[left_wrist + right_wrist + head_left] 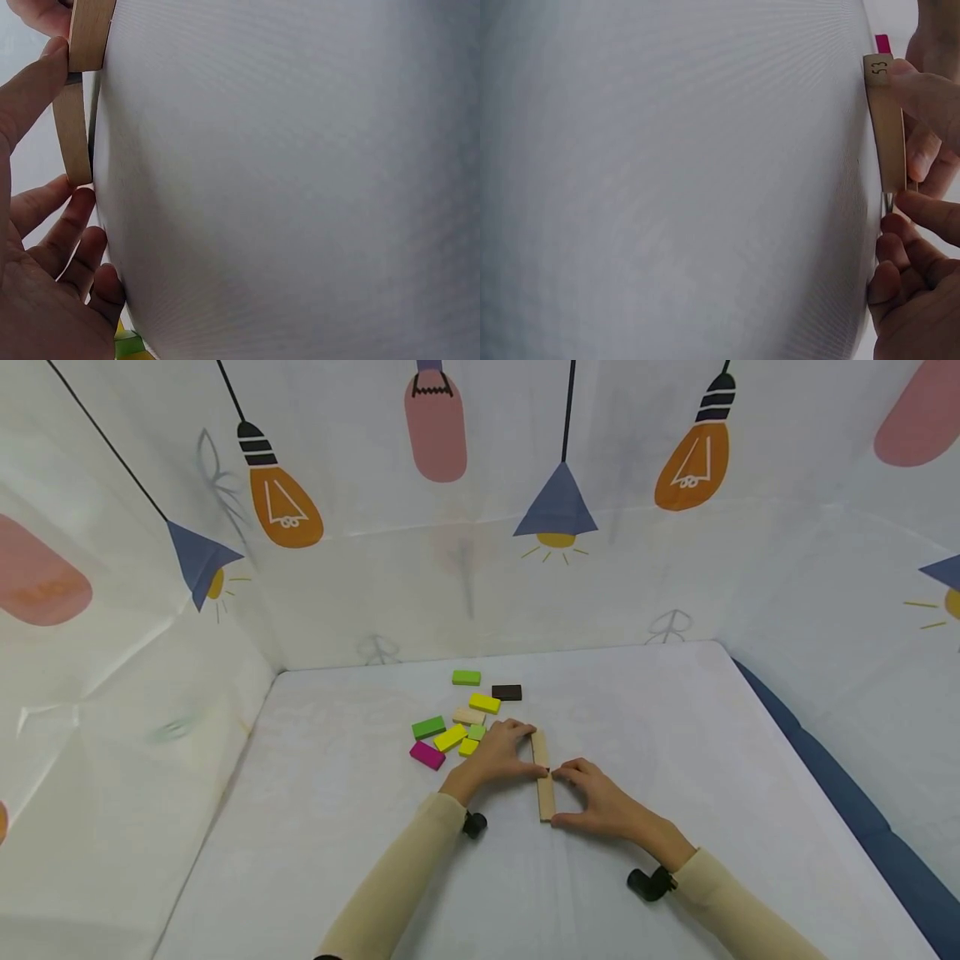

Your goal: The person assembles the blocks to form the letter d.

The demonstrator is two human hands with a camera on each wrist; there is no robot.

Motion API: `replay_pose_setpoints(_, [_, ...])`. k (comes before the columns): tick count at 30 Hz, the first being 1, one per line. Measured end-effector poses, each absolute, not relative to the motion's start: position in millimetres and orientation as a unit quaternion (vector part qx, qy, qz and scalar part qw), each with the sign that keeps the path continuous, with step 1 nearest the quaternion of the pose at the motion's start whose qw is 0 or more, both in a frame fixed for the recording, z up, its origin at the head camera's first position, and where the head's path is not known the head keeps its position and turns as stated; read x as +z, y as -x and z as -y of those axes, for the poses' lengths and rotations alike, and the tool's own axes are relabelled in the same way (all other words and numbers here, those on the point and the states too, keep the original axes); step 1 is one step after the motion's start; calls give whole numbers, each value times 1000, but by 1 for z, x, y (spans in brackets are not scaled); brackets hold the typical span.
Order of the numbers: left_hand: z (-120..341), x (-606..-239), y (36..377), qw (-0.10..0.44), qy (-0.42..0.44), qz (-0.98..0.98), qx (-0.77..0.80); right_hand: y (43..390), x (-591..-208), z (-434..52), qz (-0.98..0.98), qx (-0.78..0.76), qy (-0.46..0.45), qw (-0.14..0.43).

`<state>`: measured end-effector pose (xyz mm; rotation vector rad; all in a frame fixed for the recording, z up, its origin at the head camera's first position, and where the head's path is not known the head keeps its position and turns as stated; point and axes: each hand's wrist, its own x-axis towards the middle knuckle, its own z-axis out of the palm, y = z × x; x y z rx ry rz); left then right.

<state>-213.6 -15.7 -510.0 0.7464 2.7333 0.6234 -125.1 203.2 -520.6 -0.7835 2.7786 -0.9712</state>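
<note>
Two beige wooden blocks lie end to end on the white table [675,752]. My left hand [527,749] pinches the far block [538,748] lengthwise, fingertips at its far end and thumb at the joint. My right hand [561,795] holds the near block [546,799] the same way, index at the joint and thumb at the near end. The left wrist view shows both blocks on edge, the far block [73,139] between my thumb [34,82] and fingers [67,217]. In the right wrist view a beige block [889,135] marked "53" stands between my right fingers [926,214].
Several small blocks lie scattered just left of and beyond my left hand: a magenta block [427,754], a dark green one [428,727], a yellow one [484,702], a light green one [466,677] and a dark brown one [506,692]. Printed cloth walls enclose the table.
</note>
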Motion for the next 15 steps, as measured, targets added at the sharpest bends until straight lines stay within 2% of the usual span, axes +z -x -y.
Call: replay_pose_setpoints(15, [16, -516, 214, 107, -261, -936, 209, 125, -521, -204, -912, -316, 258, 44])
